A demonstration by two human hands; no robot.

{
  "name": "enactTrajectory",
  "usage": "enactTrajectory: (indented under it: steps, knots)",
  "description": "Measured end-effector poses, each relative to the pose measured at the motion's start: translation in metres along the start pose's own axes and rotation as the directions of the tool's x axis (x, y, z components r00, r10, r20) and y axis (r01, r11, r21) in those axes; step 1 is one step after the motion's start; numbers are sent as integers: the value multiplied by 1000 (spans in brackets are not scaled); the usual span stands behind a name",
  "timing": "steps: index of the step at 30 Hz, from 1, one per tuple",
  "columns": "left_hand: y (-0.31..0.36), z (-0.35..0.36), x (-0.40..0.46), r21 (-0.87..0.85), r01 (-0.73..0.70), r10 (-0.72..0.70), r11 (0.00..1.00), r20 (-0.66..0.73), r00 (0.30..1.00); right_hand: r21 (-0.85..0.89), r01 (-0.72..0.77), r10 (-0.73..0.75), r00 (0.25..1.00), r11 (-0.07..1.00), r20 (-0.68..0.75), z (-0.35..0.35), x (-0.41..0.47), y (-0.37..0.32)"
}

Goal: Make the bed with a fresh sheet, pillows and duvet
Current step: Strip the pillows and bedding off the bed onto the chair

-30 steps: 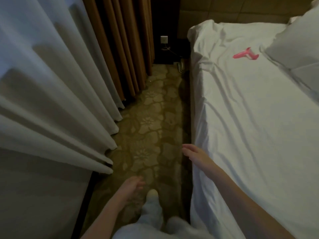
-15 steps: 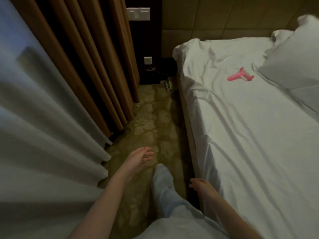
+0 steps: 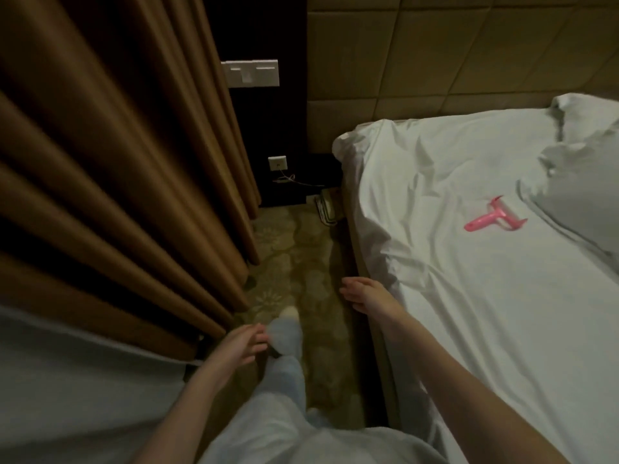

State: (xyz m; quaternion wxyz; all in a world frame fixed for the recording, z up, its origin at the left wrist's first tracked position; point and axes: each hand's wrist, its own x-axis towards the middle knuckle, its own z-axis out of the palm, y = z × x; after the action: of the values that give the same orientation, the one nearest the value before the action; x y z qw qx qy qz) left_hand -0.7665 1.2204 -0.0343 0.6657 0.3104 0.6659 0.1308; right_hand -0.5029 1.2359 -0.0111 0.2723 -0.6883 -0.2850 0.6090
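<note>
A white sheet point(image 3: 469, 296) covers the bed on the right, wrinkled near its head corner point(image 3: 355, 142). Two white pillows point(image 3: 576, 182) lie at the far right by the headboard. A pink T-shaped tool point(image 3: 492, 221) rests on the sheet beside them. My right hand point(image 3: 365, 294) hangs empty with relaxed fingers over the bed's left edge, beside the sheet's hanging side. My left hand point(image 3: 239, 343) is low over the floor, fingers loose, holding nothing.
A narrow carpeted aisle point(image 3: 294, 262) runs between the bed and brown curtains point(image 3: 117, 162). A pale sheer curtain point(image 3: 67, 380) sits at lower left. A wall socket with cable point(image 3: 277, 163) and small objects point(image 3: 326, 209) lie at the aisle's end. My foot point(image 3: 284, 333) steps forward.
I have walked along the aisle toward the headboard. My right hand rose from beside the bed frame to the mattress edge. The left hand swung lower and closer to my foot.
</note>
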Motion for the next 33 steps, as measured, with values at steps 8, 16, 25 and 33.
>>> enactTrajectory:
  steps: [8,16,25,33]
  knots:
    - [177,-3,148,149,9,-15,989,42,999,186,30,-7,992,982,-127,-46,144,-130]
    - [373,82,251,412,-182,59,893,294,954,429,17,152,922,903,-356,-126,190,-186]
    - [502,262,291,544,-397,-20,739,608,794,669,8,410,785,743,-465,-224,213,-143]
    - [557,423,300,643,-481,-133,596,670,730,782,89,522,698,616,-491,-353,230,-130]
